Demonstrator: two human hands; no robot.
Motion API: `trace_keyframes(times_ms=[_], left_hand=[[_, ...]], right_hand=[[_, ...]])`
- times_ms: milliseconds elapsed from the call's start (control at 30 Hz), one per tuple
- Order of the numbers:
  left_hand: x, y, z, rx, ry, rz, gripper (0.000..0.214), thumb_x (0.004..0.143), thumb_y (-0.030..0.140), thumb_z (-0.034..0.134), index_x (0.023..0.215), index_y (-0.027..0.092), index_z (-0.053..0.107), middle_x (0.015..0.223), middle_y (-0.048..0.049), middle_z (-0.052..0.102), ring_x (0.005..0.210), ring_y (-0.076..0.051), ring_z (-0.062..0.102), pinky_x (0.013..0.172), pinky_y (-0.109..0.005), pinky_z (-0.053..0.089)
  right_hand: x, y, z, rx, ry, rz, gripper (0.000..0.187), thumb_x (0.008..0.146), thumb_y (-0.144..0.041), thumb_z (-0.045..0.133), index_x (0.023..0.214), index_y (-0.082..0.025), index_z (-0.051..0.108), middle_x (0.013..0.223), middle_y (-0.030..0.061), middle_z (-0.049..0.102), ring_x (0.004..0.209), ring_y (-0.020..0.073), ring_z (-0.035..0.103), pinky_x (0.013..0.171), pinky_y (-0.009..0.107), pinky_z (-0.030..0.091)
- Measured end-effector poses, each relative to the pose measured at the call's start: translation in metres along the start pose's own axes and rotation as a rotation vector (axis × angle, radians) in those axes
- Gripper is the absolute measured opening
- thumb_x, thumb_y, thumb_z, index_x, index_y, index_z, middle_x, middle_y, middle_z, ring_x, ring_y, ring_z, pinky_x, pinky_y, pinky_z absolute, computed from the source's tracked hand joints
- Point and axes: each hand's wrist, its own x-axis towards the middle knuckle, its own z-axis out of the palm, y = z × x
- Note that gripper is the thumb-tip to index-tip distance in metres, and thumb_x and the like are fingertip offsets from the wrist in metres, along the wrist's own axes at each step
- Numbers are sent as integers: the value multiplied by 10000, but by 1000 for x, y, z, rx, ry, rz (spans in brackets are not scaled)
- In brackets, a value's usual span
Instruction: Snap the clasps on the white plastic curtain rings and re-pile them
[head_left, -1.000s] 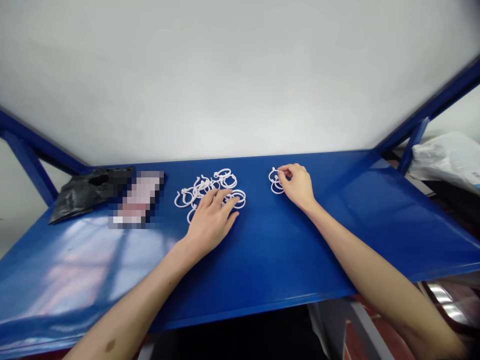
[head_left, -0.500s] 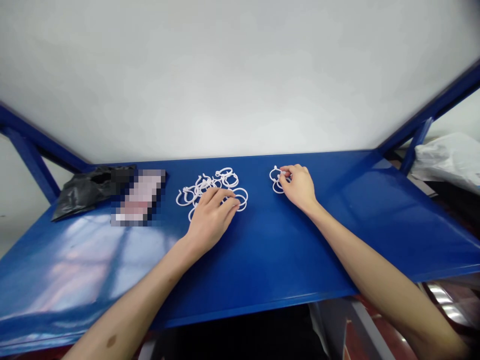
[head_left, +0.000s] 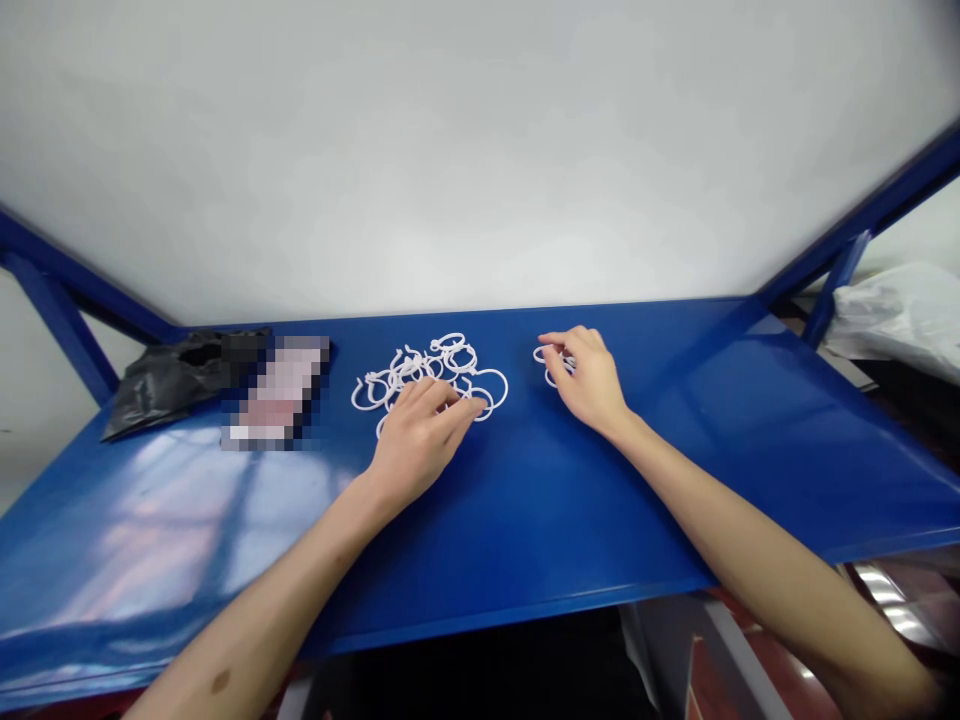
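A loose pile of thin white curtain rings (head_left: 409,365), with small knobs at their open ends, lies on the blue table (head_left: 525,520). My left hand (head_left: 420,425) rests over the near side of the pile. Its fingers are bent down, with the thumb against a ring (head_left: 491,388) at the pile's right edge; the fingers hide part of the grip. To the right lies a smaller group of white rings (head_left: 551,372). Above and beside it is my right hand (head_left: 589,375), thumb and index finger apart, holding nothing that I can see. The hand covers part of this group.
At the left lie a black plastic bag (head_left: 161,385) and a blurred-out, phone-shaped flat object (head_left: 281,385). A pale wall panel (head_left: 480,160) rises behind the table, between blue frame bars (head_left: 64,310). A white plastic bag (head_left: 900,310) is beyond the right side.
My right hand's fingers have parted from the ring they pinched, and it lies with the small group. By my left hand, the rings at the pile's right edge have shifted apart slightly.
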Motion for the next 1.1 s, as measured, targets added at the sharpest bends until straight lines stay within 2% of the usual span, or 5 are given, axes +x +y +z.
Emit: trace_keyframes(times_ms=[167, 367, 500, 667, 1100], left_hand=[[0, 2, 0, -59, -67, 36, 179, 979, 191, 557, 981, 249, 727, 841, -11, 736, 747, -147, 630, 721, -316, 433], [2, 7, -2, -114, 21, -16, 106, 953, 231, 606, 930, 227, 710, 898, -22, 764, 797, -157, 700, 753, -308, 499], [3, 10, -6, -277, 93, -381, 142, 910, 309, 682, 1014, 215, 661, 877, -12, 774, 769, -152, 734, 708, -269, 550], [6, 13, -7, -723, -75, -713, 233, 923, 404, 641, 1014, 202, 714, 834, -33, 786, 700, -164, 731, 656, -276, 593], [-3, 16, -2, -380, 32, -342, 145, 942, 177, 594, 853, 194, 707, 781, 6, 743, 680, -109, 682, 662, -192, 526]], right_hand=[[-21, -36, 3, 417, -288, -13, 266, 993, -370, 538, 1204, -226, 611, 875, 7, 708, 750, 151, 663, 701, 303, 535], [-37, -50, 12, 476, -253, -31, 304, 997, -270, 499, 1300, -245, 496, 752, -46, 596, 668, 127, 643, 657, 273, 539], [-40, -53, 12, 490, -255, -84, 312, 992, -261, 495, 1304, -254, 514, 787, -39, 596, 698, 123, 658, 680, 271, 558], [-43, -55, 13, 467, -192, -109, 289, 998, -262, 496, 1281, -236, 543, 862, -4, 666, 747, 131, 680, 686, 269, 567], [-47, -57, 8, 482, -243, -247, 147, 1013, -203, 525, 1096, -195, 647, 950, 52, 721, 854, 153, 700, 778, 286, 578]])
